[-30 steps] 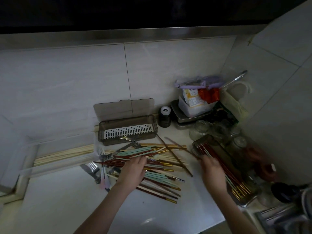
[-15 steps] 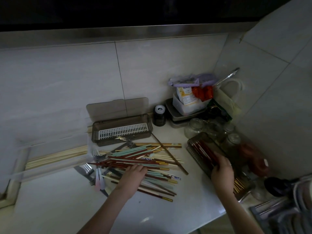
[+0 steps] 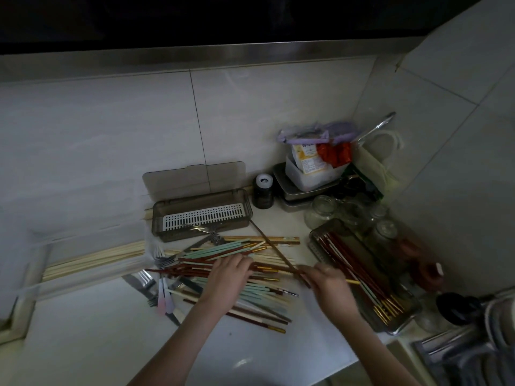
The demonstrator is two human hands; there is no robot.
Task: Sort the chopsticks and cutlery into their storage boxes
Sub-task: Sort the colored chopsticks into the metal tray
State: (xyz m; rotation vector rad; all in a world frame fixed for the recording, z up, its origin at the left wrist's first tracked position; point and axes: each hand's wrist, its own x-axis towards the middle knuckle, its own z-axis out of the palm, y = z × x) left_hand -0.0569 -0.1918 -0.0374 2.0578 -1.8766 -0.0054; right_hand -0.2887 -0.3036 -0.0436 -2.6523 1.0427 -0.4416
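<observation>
From above: my left hand [image 3: 227,277] lies flat, fingers straight, on the chopstick pile [image 3: 223,271] mid-counter to steady it. My right hand [image 3: 327,282] pinches a dark chopstick [image 3: 274,250], near the half-filled box [image 3: 362,277] by the counter's right edge. An empty box [image 3: 202,215] waits at the back wall. The packet [image 3: 308,157] lettering is too blurred to read.

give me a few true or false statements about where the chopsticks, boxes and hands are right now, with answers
1. The box with the white grate holds red chopsticks. False: none show in it; they lie in the right-hand box.
2. The left hand rests on the mixed chopstick pile. True.
3. The forks lie at the pile's left end. True.
4. The right hand is inside the grate box. False: it is between the pile and the right-hand box.
</observation>
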